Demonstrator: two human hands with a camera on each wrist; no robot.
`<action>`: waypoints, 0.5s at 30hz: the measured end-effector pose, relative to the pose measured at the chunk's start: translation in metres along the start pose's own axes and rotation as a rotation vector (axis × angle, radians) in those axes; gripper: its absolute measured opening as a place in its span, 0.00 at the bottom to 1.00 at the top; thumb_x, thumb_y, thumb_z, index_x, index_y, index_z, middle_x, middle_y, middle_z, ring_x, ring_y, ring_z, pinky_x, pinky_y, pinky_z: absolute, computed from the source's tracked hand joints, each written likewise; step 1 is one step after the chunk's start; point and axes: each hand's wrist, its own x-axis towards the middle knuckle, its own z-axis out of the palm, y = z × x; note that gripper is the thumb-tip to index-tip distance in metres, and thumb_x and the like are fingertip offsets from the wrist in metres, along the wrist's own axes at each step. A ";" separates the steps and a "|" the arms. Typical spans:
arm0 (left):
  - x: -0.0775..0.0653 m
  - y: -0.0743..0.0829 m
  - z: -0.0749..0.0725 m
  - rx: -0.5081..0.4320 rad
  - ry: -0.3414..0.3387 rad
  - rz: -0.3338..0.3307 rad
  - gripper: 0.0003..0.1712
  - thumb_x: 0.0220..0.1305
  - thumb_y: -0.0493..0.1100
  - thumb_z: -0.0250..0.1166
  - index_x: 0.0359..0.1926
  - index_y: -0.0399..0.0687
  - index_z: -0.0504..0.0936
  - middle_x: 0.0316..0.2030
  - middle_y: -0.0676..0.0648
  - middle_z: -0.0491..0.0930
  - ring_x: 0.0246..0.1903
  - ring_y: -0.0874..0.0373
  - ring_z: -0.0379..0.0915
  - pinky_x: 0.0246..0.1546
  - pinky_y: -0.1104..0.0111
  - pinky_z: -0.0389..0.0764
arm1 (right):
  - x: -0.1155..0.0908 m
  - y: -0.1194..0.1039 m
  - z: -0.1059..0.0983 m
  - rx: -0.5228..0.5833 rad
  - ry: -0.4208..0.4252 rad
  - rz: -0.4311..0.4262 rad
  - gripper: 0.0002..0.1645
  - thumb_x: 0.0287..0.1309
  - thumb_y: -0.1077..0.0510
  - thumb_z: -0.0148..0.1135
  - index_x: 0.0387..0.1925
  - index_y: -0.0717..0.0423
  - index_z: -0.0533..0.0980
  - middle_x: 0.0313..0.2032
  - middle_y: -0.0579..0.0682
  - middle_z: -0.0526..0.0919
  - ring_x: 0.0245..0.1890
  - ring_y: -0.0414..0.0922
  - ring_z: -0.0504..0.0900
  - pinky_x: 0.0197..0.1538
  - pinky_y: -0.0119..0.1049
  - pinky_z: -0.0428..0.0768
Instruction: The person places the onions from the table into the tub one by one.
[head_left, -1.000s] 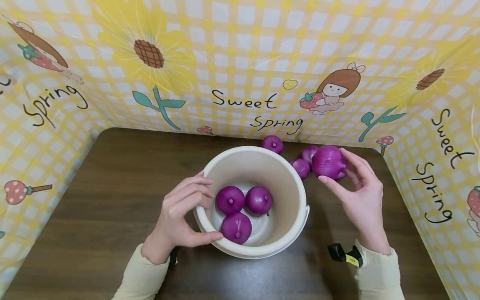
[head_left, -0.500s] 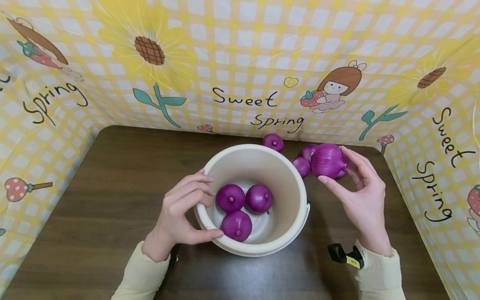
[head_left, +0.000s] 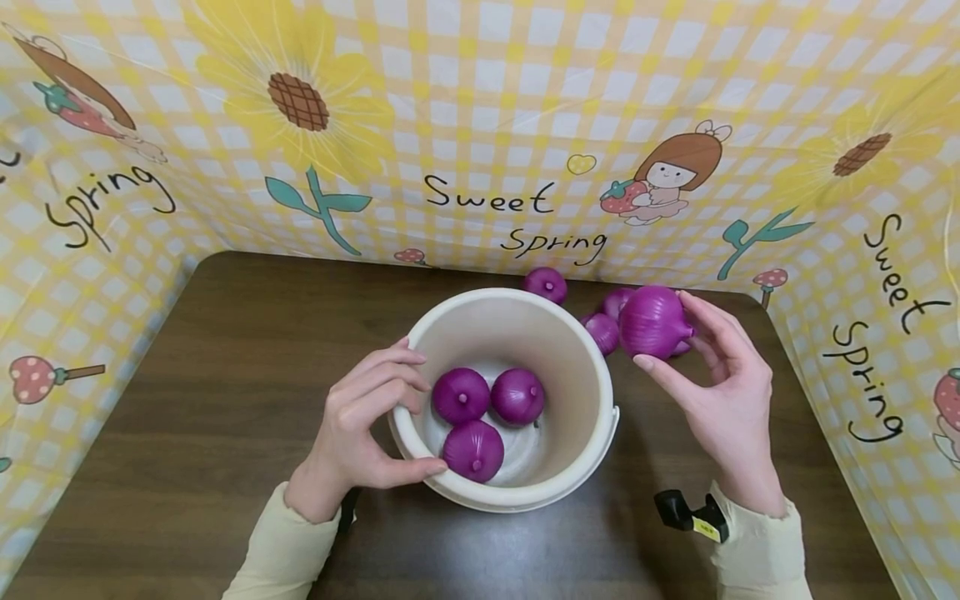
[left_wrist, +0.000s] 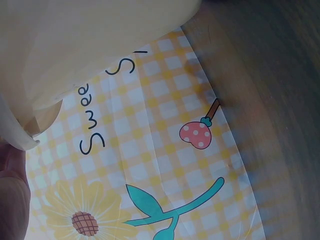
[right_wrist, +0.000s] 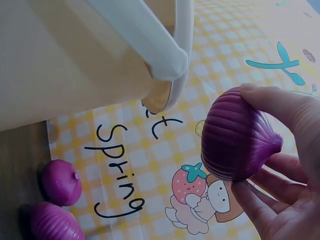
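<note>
A white bucket (head_left: 596, 454) stands on the table with three purple onions inside, one of them (head_left: 474, 451) nearest the front. My left hand (head_left: 367, 425) grips the bucket's left rim, fingertips over the inner edge and thumb along the front. To the right of the bucket, my right hand (head_left: 723, 387) holds another onion (head_left: 652, 323) between thumb and fingers, raised above the table. In the right wrist view the held onion (right_wrist: 237, 137) shows its pointed stem end toward the palm. The left wrist view shows mostly the bucket's side (left_wrist: 90, 45) and little of the hand.
Behind the bucket lies one loose onion (head_left: 545, 286). Several more, including one onion (head_left: 602, 333), lie partly hidden behind the held one. The bucket's handle (head_left: 613, 429) hangs at its right side. Yellow checked cloth (head_left: 480, 108) walls the brown table (head_left: 225, 400) at the back and sides.
The held onion has shifted very slightly left in my right hand's grip. My left hand and the bucket look almost unchanged.
</note>
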 end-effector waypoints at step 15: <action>-0.002 -0.002 0.000 0.000 -0.004 -0.001 0.30 0.52 0.61 0.76 0.24 0.40 0.76 0.30 0.41 0.81 0.39 0.38 0.78 0.59 0.44 0.77 | -0.004 -0.014 0.006 0.041 -0.051 -0.015 0.46 0.41 0.80 0.76 0.65 0.57 0.76 0.62 0.56 0.76 0.61 0.52 0.74 0.63 0.35 0.76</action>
